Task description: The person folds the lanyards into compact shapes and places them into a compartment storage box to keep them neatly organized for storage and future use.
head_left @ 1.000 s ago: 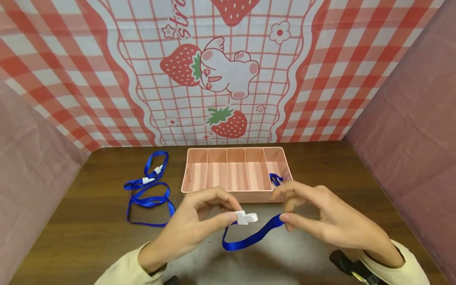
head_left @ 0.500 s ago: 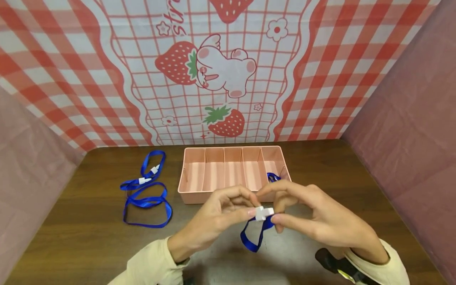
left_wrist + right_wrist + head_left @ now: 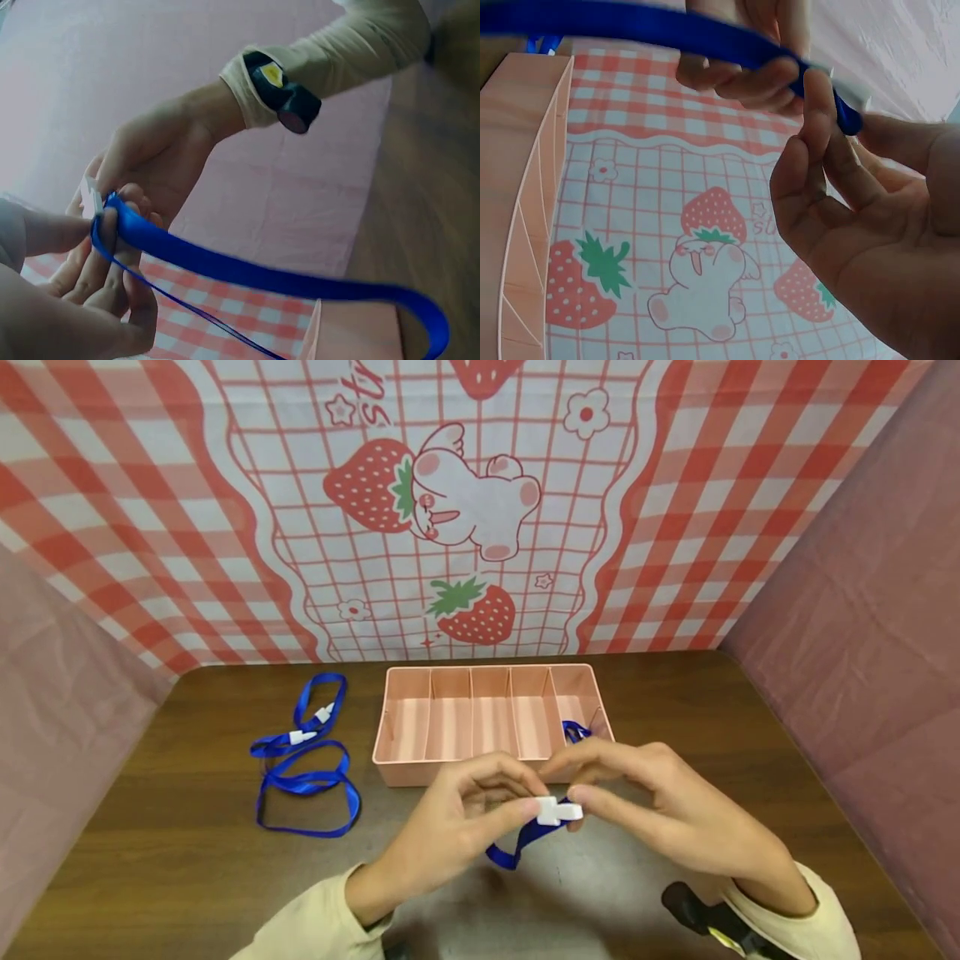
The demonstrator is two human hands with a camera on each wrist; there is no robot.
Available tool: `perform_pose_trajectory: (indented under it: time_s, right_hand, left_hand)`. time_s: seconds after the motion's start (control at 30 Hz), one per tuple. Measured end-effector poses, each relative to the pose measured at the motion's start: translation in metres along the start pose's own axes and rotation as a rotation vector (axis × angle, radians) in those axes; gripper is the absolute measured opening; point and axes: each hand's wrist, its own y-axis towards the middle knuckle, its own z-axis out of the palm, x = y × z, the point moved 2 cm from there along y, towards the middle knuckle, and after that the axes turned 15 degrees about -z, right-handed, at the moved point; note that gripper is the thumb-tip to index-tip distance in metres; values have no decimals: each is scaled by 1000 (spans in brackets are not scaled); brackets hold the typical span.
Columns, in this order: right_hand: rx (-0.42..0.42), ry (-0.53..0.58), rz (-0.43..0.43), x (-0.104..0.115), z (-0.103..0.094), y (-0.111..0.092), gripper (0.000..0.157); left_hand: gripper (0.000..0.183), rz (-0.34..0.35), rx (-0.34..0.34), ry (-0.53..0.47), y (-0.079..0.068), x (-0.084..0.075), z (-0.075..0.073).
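Observation:
Above the table, in front of the box, both hands hold one blue lanyard (image 3: 516, 850) with a white plastic clip (image 3: 551, 811). My left hand (image 3: 468, 818) pinches the clip's body between thumb and fingers. My right hand (image 3: 675, 814) pinches the lanyard at the clip's other end, thumb and fingertips close to the left fingers. In the left wrist view the blue strap (image 3: 240, 271) runs from the fingers in a long loop. The right wrist view shows the strap (image 3: 645, 26) passing across the top, with the clip partly hidden behind fingers.
Behind the hands stands a pink box (image 3: 431, 774) with several compartments; a blue lanyard (image 3: 575, 732) lies in its rightmost one. More blue lanyards (image 3: 307, 787) with white clips lie on the table's left side. A strawberry-patterned cloth (image 3: 480, 510) hangs behind the table.
The left hand has moved right with the clip until it meets the right hand, whose fingers are now at the clip. The strap's hanging loop has become smaller in the head view.

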Motion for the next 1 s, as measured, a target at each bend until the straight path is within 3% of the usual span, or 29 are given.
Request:
perform_pose_trajectory:
  time_s: [0.1, 0.27, 0.4, 0.53, 0.7, 1.0]
  right_hand:
    - [-36, -46, -9, 0, 4, 2, 41]
    - [-83, -221, 2, 3, 11, 4, 33]
    - [-105, -294, -14, 5, 14, 4, 27]
    - [-115, -300, -27, 5, 16, 4, 22]
    - [-128, -341, -15, 4, 17, 4, 20]
    - [-147, -460, -3, 0, 24, 5, 5]
  left_hand:
    - [10, 38, -72, 30, -2, -1, 1]
    - [8, 96, -174, 118, -4, -3, 2]
    - [10, 260, -218, 258, -5, -7, 3]
    - [25, 409, -263, 491, -6, -9, 3]
    - [35, 443, -274, 768, -6, -6, 6]
    - [17, 464, -365, 899, -7, -3, 8]
